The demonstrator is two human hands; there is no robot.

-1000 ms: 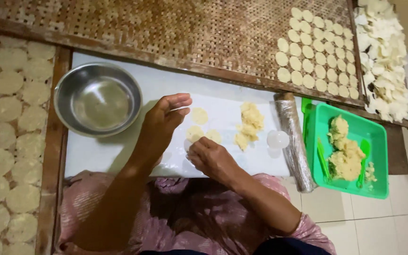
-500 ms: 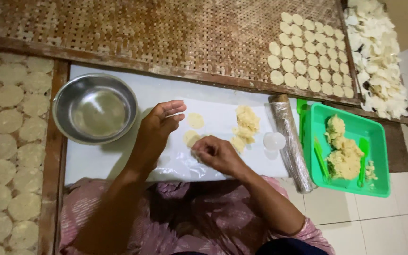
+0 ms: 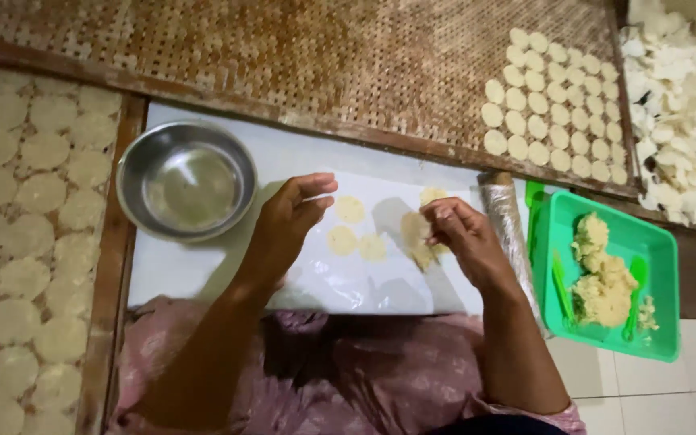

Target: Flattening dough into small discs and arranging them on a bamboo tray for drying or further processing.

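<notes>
Three flattened dough discs (image 3: 350, 209) lie on a clear plastic sheet (image 3: 348, 282) spread over the white worktop (image 3: 179, 270), between the two hands. The left hand (image 3: 287, 221) rests on the sheet just left of the discs, fingers (image 3: 316, 184) loosely curled and holding nothing. The right hand (image 3: 461, 238) hovers over a pale dough lump (image 3: 414, 238), fingers pinched narrow at it; whether they grip a piece cannot be told. One round steel bowl (image 3: 187, 181) stands at the worktop's left. One foil-wrapped roller (image 3: 505, 221) lies along the right edge. One green rectangular tray (image 3: 662, 282) beside it holds one heap of dough and two green tools. Woven mats (image 3: 283, 56) carry rows of finished discs; their count cannot be told. A pile of white chips (image 3: 670, 89) lies far right.
</notes>
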